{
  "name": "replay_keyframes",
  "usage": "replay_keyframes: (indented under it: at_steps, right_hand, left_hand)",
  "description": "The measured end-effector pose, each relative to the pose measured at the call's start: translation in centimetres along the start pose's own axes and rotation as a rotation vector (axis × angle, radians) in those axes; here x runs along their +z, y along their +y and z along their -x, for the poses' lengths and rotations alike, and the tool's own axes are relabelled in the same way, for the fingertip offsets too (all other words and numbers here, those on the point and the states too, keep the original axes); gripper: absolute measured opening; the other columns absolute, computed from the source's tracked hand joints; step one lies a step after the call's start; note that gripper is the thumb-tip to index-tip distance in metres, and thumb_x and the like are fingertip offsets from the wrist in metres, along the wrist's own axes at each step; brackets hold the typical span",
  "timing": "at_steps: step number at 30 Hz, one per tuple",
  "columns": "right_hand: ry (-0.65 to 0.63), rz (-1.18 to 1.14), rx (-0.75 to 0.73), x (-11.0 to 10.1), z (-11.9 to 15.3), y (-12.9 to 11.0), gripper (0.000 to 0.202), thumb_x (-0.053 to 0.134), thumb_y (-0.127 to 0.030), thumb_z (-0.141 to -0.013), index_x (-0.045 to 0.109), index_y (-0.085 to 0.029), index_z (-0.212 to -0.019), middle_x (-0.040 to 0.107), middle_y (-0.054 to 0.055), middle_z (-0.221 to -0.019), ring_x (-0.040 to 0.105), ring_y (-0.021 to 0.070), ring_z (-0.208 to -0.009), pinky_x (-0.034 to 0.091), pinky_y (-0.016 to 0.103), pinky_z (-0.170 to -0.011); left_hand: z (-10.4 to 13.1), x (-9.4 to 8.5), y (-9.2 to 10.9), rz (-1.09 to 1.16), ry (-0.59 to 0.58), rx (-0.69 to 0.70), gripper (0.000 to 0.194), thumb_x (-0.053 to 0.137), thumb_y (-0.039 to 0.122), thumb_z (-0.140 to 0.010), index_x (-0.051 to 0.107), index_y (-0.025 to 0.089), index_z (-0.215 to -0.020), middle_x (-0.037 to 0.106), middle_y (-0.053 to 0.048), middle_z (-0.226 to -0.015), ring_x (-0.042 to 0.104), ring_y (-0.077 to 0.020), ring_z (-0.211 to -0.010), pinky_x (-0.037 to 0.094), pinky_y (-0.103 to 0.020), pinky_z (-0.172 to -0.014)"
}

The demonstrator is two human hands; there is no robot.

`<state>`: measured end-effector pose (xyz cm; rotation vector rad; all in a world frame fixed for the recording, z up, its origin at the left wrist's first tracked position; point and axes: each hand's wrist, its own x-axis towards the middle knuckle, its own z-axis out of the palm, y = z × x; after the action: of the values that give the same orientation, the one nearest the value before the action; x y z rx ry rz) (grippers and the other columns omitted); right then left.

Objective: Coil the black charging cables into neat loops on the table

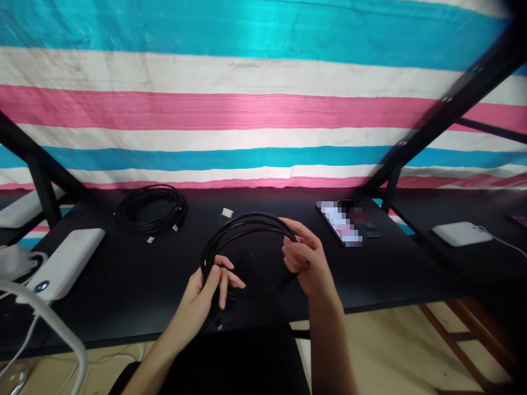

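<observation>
A looped black cable [247, 220] is held between both hands above the front part of the black table. My left hand [212, 285] grips the left side of the loops between thumb and fingers, with some fingers spread inside the ring. On the right side of the coil, my right hand [302, 252] is closed round the strands, fingers curled. A dark cable end [219, 325] hangs below my left hand near the table's front edge. Behind the loops lies a small white piece [226, 212]. Another coiled black cable [150, 211] rests on the table at the back left, its light-coloured connectors [150, 240] showing.
A white power bank [72, 263] lies on the black table [135, 291] at the left, near a thick white cable [61, 323]. Phones [340, 222] lie back right. Black slanted frame bars [428, 120] flank both sides. A white box-shaped device [461, 233] sits far right.
</observation>
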<state>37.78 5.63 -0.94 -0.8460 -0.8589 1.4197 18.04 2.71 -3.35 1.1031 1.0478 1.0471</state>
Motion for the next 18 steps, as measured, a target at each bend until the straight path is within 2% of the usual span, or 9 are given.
replay_keyframes:
  at_steps: [3, 7, 10, 12, 15, 18]
  right_hand:
    - [-0.07, -0.004, 0.085, 0.2, 0.2, 0.1, 0.029, 0.067, -0.025, -0.076, 0.065, -0.023, -0.105, 0.022, -0.011, -0.052, 0.011, 0.0026, -0.04, 0.008, 0.017, -0.036]
    - [-0.139, 0.02, 0.11, 0.4, 0.1, 0.7, 0.024, 0.066, -0.027, -0.08, 0.064, -0.023, -0.103, 0.023, -0.011, -0.055, 0.013, 0.0024, -0.042, 0.01, 0.017, -0.038]
    - [-0.14, 0.072, 0.082, 0.3, -0.3, 1.5, 0.026, 0.064, -0.029, -0.082, 0.063, -0.024, -0.108, 0.027, -0.011, -0.054, 0.02, 0.0031, -0.041, 0.02, 0.017, -0.038]
    - [-0.112, 0.129, 0.048, 0.3, -0.6, 2.0, 0.029, 0.065, -0.03, -0.082, 0.062, -0.024, -0.109, 0.033, -0.01, -0.054, 0.027, 0.004, -0.041, 0.027, 0.019, -0.04]
    - [-0.095, 0.222, 0.034, 0.4, -1.0, 2.4, 0.028, 0.065, -0.032, -0.081, 0.062, -0.023, -0.108, 0.035, -0.009, -0.056, 0.027, 0.0036, -0.041, 0.026, 0.019, -0.04]
    - [-0.096, 0.284, 0.043, 0.3, -1.0, 2.5, 0.032, 0.068, -0.032, -0.079, 0.063, -0.023, -0.109, 0.036, -0.008, -0.06, 0.022, 0.0034, -0.044, 0.02, 0.019, -0.039]
  left_hand:
    - [-0.1, -0.5, 0.1, 0.083, 0.04, 0.0, 0.04, 0.051, 0.058, -0.084, 0.054, 0.018, -0.086, 0.057, 0.003, -0.045, 0.064, -0.0169, -0.062, 0.047, -0.027, -0.069]
    - [-0.5, -1.0, 0.5, 0.209, 0.107, -0.021, 0.035, 0.054, 0.053, -0.085, 0.052, 0.018, -0.081, 0.035, 0.011, -0.034, 0.041, -0.0075, -0.035, 0.033, -0.019, -0.046]
    - [-0.6, -1.2, 0.7, 0.311, 0.137, -0.027, 0.034, 0.055, 0.051, -0.085, 0.051, 0.018, -0.079, 0.027, 0.013, -0.036, 0.023, -0.0035, -0.031, 0.022, -0.018, -0.041]
    - [-0.5, -1.3, 0.5, 0.35, 0.144, -0.027, 0.034, 0.054, 0.051, -0.086, 0.051, 0.018, -0.08, 0.026, 0.013, -0.037, 0.018, -0.003, -0.032, 0.018, -0.018, -0.039]
    - [-0.3, -1.5, 0.0, 0.306, 0.132, 0.015, 0.034, 0.049, 0.05, -0.089, 0.053, 0.017, -0.084, 0.028, 0.012, -0.04, 0.024, -0.0036, -0.033, 0.019, -0.018, -0.04]
    - [-0.3, -1.9, -0.4, 0.2, 0.1, 0.067, 0.034, 0.045, 0.049, -0.091, 0.055, 0.016, -0.088, 0.036, 0.009, -0.041, 0.042, -0.0066, -0.038, 0.028, -0.018, -0.044]
